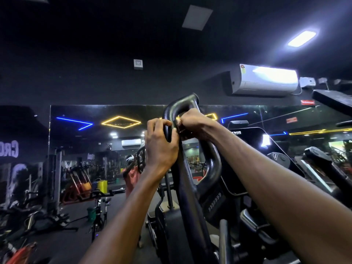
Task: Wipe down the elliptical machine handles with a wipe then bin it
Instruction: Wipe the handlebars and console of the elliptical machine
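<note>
The black looped elliptical handle rises in the middle of the view, with its long bar running down toward me. My left hand is wrapped around the loop's left side. My right hand is closed against the loop's inner right side, just beside the left hand. A small dark crumpled piece shows under the right fingers, pressed on the handle; it looks like the wipe. Most of it is hidden by the hand.
The machine's console is to the right, with a second handle beyond it. A wall mirror ahead reflects the gym. Exercise bikes stand on the floor at the lower left. An air conditioner hangs above right.
</note>
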A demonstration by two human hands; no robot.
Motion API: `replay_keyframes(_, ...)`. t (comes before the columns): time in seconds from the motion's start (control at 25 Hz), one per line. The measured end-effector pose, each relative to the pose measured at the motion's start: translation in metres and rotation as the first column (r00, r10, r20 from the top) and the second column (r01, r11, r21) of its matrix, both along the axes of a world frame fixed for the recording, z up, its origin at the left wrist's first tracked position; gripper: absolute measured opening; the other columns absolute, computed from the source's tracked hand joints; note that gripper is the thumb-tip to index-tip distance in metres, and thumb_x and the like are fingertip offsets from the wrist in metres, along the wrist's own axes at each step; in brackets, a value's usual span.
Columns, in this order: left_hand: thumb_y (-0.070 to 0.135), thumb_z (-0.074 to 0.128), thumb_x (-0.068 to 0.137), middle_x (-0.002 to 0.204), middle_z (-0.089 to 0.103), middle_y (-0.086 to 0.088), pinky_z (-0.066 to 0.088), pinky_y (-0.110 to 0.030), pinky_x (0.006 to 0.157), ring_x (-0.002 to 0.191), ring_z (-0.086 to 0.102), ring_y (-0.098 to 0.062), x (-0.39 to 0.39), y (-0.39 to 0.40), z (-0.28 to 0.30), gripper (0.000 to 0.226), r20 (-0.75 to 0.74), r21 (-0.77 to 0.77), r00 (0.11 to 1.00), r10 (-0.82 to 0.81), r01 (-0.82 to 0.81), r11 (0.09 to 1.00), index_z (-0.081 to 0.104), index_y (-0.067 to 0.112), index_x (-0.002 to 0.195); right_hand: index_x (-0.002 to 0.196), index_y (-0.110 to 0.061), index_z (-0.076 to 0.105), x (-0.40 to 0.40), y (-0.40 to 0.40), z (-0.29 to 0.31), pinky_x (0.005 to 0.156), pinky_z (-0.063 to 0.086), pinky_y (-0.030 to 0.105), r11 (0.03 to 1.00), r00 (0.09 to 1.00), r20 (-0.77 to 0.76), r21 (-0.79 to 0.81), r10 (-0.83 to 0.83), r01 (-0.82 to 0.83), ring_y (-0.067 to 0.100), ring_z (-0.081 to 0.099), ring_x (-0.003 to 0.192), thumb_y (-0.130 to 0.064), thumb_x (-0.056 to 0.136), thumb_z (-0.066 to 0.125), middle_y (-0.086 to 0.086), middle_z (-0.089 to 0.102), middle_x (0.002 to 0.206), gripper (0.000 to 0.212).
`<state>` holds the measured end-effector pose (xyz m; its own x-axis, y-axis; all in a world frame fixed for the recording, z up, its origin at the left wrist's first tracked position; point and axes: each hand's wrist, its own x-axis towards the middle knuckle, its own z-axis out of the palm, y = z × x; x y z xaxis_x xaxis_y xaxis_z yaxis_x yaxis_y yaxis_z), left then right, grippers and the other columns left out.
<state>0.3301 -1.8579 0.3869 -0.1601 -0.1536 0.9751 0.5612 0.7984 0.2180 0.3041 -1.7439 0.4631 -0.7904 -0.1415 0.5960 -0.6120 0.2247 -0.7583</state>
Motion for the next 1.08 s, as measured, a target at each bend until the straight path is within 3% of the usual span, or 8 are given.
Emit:
replay_keyframes(0.12, 0.022, 0.060, 0.093, 0.118, 0.048, -0.003, 0.029, -0.009, 0.071, 0.099, 0.041, -0.009, -0.003, -0.001, 0.000, 0.018, -0.006, 0.025, 1.000, -0.028, 0.028, 0.999, 0.059, 0.015, 0.109, 0.065, -0.009, 0.052, 0.005, 0.007, -0.002, 0.050, 0.045, 0.026, 0.994, 0.999, -0.034, 0.107, 0.010, -0.007, 0.017, 0.053, 0.049, 0.008, 0.085, 0.044, 0.009, 0.050, 0.057, 0.028)
replay_keyframes(0.28, 0.018, 0.057, 0.092, 0.110, 0.052, -0.004, 0.036, -0.022, 0.076, 0.097, 0.047, -0.015, -0.004, -0.002, -0.001, 0.012, -0.045, 0.054, 0.998, -0.049, 0.051, 0.997, 0.060, 0.014, 0.103, 0.067, -0.002, 0.055, 0.014, 0.019, -0.014, 0.056, 0.052, 0.033, 0.955, 0.984, 0.115, 0.249, 0.138, -0.163, 0.021, 0.054, 0.052, 0.010, 0.085, 0.039, 0.011, 0.054, 0.057, 0.028)
replay_keyframes(0.4, 0.015, 0.054, 0.092, 0.105, 0.054, -0.003, 0.044, -0.032, 0.079, 0.095, 0.050, -0.019, -0.006, -0.004, 0.000, 0.010, -0.068, 0.067, 0.995, -0.068, 0.073, 0.995, 0.060, 0.014, 0.100, 0.078, 0.002, 0.062, 0.017, 0.025, -0.022, 0.073, 0.056, 0.041, 0.951, 0.985, 0.129, 0.272, 0.114, -0.146, 0.026, 0.061, 0.064, 0.008, 0.088, 0.038, 0.020, 0.061, 0.072, 0.026)
replay_keyframes(0.56, 0.013, 0.052, 0.091, 0.103, 0.052, 0.003, 0.049, -0.041, 0.086, 0.097, 0.052, -0.018, -0.005, -0.007, -0.003, 0.011, -0.070, 0.095, 0.983, -0.167, 0.173, 0.980, 0.059, 0.015, 0.098, 0.079, 0.001, 0.057, 0.025, 0.024, -0.033, 0.070, 0.057, 0.040, 0.905, 0.974, 0.203, 0.389, 0.097, -0.171, 0.021, 0.061, 0.056, 0.010, 0.085, 0.043, 0.014, 0.060, 0.066, 0.018)
replay_keyframes(0.72, 0.014, 0.051, 0.090, 0.104, 0.053, 0.007, 0.052, -0.043, 0.087, 0.099, 0.055, -0.018, -0.001, -0.010, -0.005, 0.012, -0.043, 0.101, 0.973, -0.229, 0.232, 0.967, 0.056, 0.022, 0.097, 0.079, 0.002, 0.056, 0.037, 0.031, -0.038, 0.062, 0.053, 0.037, 0.865, 0.983, 0.174, 0.484, 0.054, -0.133, 0.024, 0.059, 0.057, 0.013, 0.083, 0.044, 0.013, 0.059, 0.062, 0.016)
replay_keyframes(0.92, 0.012, 0.055, 0.091, 0.106, 0.054, 0.008, 0.054, -0.043, 0.088, 0.098, 0.058, -0.017, 0.009, -0.016, -0.005, 0.011, 0.036, 0.104, 0.952, -0.303, 0.298, 0.949, 0.058, 0.020, 0.099, 0.093, 0.002, 0.056, 0.056, 0.035, -0.050, 0.073, 0.058, 0.044, 0.805, 0.968, 0.251, 0.573, 0.007, -0.154, 0.033, 0.066, 0.067, 0.013, 0.087, 0.047, 0.017, 0.064, 0.066, 0.015)
replay_keyframes(1.0, 0.011, 0.057, 0.091, 0.104, 0.055, 0.006, 0.055, -0.041, 0.087, 0.095, 0.058, -0.017, 0.017, -0.017, -0.004, 0.011, 0.071, 0.115, 0.945, -0.320, 0.311, 0.944, 0.058, 0.020, 0.098, 0.094, 0.002, 0.056, 0.064, 0.036, -0.052, 0.068, 0.059, 0.040, 0.794, 0.961, 0.275, 0.588, -0.019, -0.153, 0.031, 0.067, 0.064, 0.013, 0.089, 0.047, 0.018, 0.065, 0.067, 0.014)
replay_keyframes(1.08, 0.014, 0.057, 0.092, 0.102, 0.058, 0.002, 0.056, -0.037, 0.084, 0.093, 0.059, -0.016, 0.027, -0.019, -0.004, 0.008, 0.104, 0.145, 0.927, -0.361, 0.345, 0.927, 0.059, 0.020, 0.096, 0.094, 0.001, 0.057, 0.069, 0.037, -0.050, 0.057, 0.053, 0.033, 0.846, 0.975, 0.214, 0.529, -0.054, -0.069, 0.025, 0.060, 0.055, 0.010, 0.089, 0.047, 0.015, 0.058, 0.064, 0.015)
